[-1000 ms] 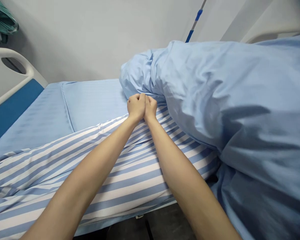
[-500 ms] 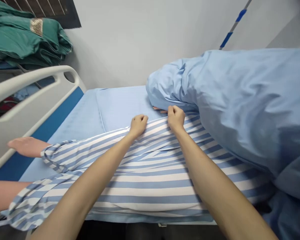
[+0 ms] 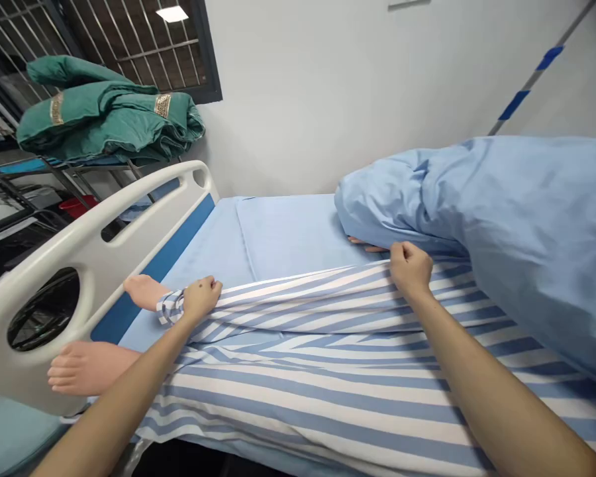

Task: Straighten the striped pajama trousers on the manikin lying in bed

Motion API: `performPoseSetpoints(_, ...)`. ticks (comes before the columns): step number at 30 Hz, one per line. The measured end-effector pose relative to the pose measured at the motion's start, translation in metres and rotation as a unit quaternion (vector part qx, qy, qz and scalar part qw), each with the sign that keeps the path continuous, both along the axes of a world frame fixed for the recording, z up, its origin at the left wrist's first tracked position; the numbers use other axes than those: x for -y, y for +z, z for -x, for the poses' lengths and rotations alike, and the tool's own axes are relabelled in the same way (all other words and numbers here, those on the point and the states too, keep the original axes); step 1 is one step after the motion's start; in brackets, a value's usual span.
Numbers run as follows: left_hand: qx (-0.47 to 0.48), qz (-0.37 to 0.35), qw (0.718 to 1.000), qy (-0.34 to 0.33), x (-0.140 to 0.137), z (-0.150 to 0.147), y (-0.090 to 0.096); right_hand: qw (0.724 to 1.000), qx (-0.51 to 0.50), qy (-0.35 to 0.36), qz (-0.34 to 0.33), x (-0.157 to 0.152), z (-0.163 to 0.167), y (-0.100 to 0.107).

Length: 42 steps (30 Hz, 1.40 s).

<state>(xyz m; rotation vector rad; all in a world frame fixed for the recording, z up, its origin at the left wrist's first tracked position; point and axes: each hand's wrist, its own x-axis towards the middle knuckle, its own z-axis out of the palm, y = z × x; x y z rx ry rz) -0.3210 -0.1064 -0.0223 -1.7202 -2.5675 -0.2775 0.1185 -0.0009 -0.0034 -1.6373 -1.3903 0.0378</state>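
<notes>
Blue-and-white striped trousers (image 3: pixel 308 301) cover the legs of a figure lying on the bed. My left hand (image 3: pixel 202 298) is closed on the far trouser leg near its cuff, close to the far bare foot (image 3: pixel 144 291). Higher up the same leg, my right hand (image 3: pixel 411 268) grips the cloth in a fist at thigh level. Between my hands the fabric runs fairly straight. A light-blue quilt (image 3: pixel 526 218) is bunched over the upper body, and fingertips (image 3: pixel 367 245) of the figure's hand show under its edge. The near bare foot (image 3: pixel 92 368) sticks out beyond its cuff.
A cream bed-end board (image 3: pixel 92 248) with cut-out holes stands at the left. Blue sheeting (image 3: pixel 288 228) covers the mattress up to the white wall (image 3: pixel 328 119). Folded green quilts (image 3: pixel 114 119) lie on a rack below a barred window. A pole (image 3: pixel 531 79) leans at the upper right.
My left hand has slid down the far trouser leg toward the foot, and the cloth there lies straighter. My right hand stays at the thigh. The view has shifted toward the bed's foot end.
</notes>
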Motion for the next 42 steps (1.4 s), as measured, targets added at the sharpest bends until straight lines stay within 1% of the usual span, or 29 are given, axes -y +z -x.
performPoseSetpoints(2, -0.019, 0.019, 1.000, 0.015, -0.002, -0.008, -0.001, 1.000, 0.015, -0.013, 0.004, -0.001, 0.002, -0.002)
performPoseSetpoints(5, -0.032, 0.019, 0.999, -0.001, -0.003, -0.013, -0.001, 0.998, 0.045, -0.033, 0.023, -0.002, 0.005, -0.003)
performPoseSetpoints(7, -0.035, 0.013, 0.999, -0.006, -0.001, -0.012, -0.002, 0.996, 0.063, -0.042, 0.050, -0.003, 0.007, -0.001)
performPoseSetpoints(9, -0.032, 0.009, 0.999, -0.005, 0.000, -0.011, -0.004, 0.992, 0.075, -0.052, 0.092, -0.003, 0.011, 0.003)
performPoseSetpoints(12, -0.027, -0.005, 1.000, -0.011, 0.000, -0.008, -0.008, 0.988, 0.047, -0.042, 0.140, -0.003, 0.032, 0.014)
performPoseSetpoints(13, -0.025, -0.009, 1.000, -0.014, 0.000, -0.008, -0.009, 0.989, 0.033, -0.023, 0.142, -0.002, 0.046, 0.018)
performPoseSetpoints(15, -0.015, -0.014, 1.000, -0.022, -0.001, -0.007, -0.010, 0.991, 0.014, 0.045, 0.122, 0.003, 0.088, 0.028)
performPoseSetpoints(17, -0.005, -0.014, 0.999, -0.028, -0.001, -0.007, -0.011, 0.985, 0.007, 0.151, 0.088, 0.012, 0.146, 0.036)
performPoseSetpoints(19, 0.004, -0.012, 0.999, -0.033, 0.000, -0.007, -0.010, 0.970, 0.000, 0.233, 0.072, 0.024, 0.210, 0.039)
performPoseSetpoints(21, 0.012, -0.006, 0.999, -0.031, 0.001, -0.006, -0.009, 0.953, -0.013, 0.295, 0.062, 0.037, 0.271, 0.034)
performPoseSetpoints(22, 0.014, -0.003, 0.999, -0.031, 0.001, -0.006, -0.008, 0.947, -0.019, 0.314, 0.059, 0.043, 0.296, 0.027)
performPoseSetpoints(23, 0.016, 0.000, 0.999, -0.033, 0.001, -0.006, -0.007, 0.940, -0.026, 0.335, 0.061, 0.048, 0.317, 0.019)
performPoseSetpoints(24, 0.019, 0.005, 0.999, -0.037, 0.002, -0.005, -0.007, 0.931, -0.032, 0.358, 0.072, 0.052, 0.332, 0.009)
performPoseSetpoints(25, 0.022, 0.012, 0.999, -0.042, 0.002, -0.005, -0.006, 0.926, -0.026, 0.366, 0.088, 0.055, 0.344, -0.001)
performPoseSetpoints(28, 0.035, 0.037, 0.998, -0.049, 0.002, -0.005, -0.003, 0.917, 0.009, 0.379, 0.120, 0.060, 0.354, -0.026)
performPoseSetpoints(30, 0.040, 0.045, 0.997, -0.048, 0.003, -0.005, -0.001, 0.913, 0.014, 0.390, 0.121, 0.059, 0.351, -0.033)
performPoseSetpoints(34, 0.048, 0.047, 0.997, -0.040, 0.004, -0.006, 0.001, 0.908, -0.001, 0.397, 0.135, 0.058, 0.346, -0.029)
performPoseSetpoints(36, 0.062, 0.036, 0.997, -0.036, 0.004, -0.005, 0.001, 0.905, -0.014, 0.403, 0.134, 0.058, 0.346, -0.026)
performPoseSetpoints(38, 0.093, 0.000, 0.995, -0.032, 0.002, -0.004, 0.002, 0.904, -0.048, 0.407, 0.125, 0.058, 0.346, -0.024)
performPoseSetpoints(39, 0.116, -0.030, 0.992, -0.031, -0.001, -0.003, 0.004, 0.903, -0.072, 0.406, 0.119, 0.057, 0.346, -0.023)
performPoseSetpoints(41, 0.178, -0.110, 0.977, -0.030, -0.007, -0.004, 0.012, 0.900, -0.124, 0.402, 0.111, 0.054, 0.344, -0.023)
performPoseSetpoints(42, 0.218, -0.153, 0.963, -0.028, -0.012, -0.006, 0.018, 0.897, -0.146, 0.402, 0.111, 0.053, 0.344, -0.022)
